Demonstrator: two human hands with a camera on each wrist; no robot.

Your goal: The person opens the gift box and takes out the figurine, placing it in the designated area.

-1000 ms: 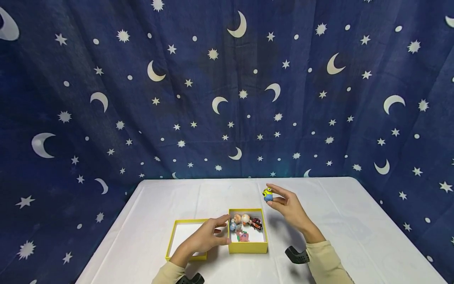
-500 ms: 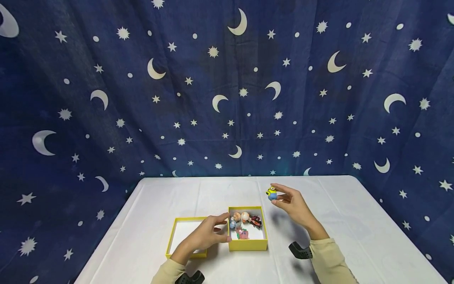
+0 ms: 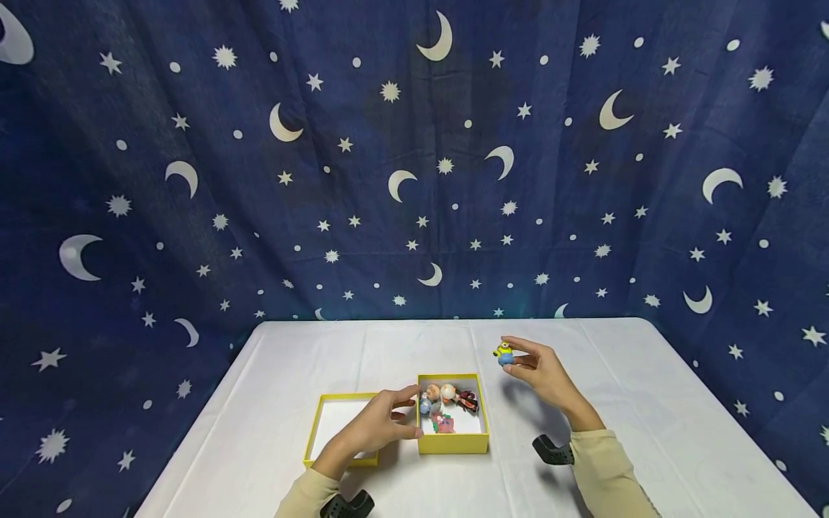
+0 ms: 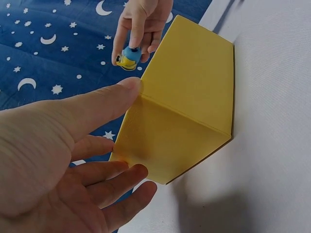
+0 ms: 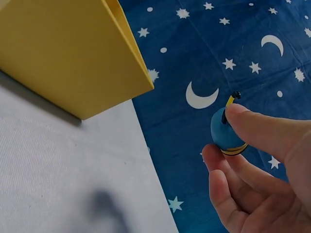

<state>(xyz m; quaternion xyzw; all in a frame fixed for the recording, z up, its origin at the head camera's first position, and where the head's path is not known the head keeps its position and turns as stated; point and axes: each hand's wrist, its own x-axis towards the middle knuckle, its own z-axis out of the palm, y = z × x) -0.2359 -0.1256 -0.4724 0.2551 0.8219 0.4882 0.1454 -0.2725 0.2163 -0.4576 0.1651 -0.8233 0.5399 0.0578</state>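
Between thumb and fingers, my right hand (image 3: 540,370) pinches a small Minion figure (image 3: 504,354), yellow above and blue below, held in the air right of the yellow box. The right wrist view shows the figure's blue body (image 5: 222,131) with the thumb on it. My left hand (image 3: 382,424) is at the left side of the open yellow box (image 3: 453,444), thumb and fingertips right at its wall with fingers fairly straight. Inside the box lie several small figures, among them a pink one (image 3: 443,423), a blue one (image 3: 424,406) and a dark red one (image 3: 468,401).
A box lid (image 3: 315,432), white inside with a yellow rim, lies left of the box, partly hidden by my left hand and forearm. Both stand on a white-covered table (image 3: 609,388). A dark blue curtain (image 3: 363,180) with moons and stars hangs behind.
My right hand has moved a little to the right with the Minion figure, farther from the box. The left hand stays at the box wall. The head view has shifted slightly.
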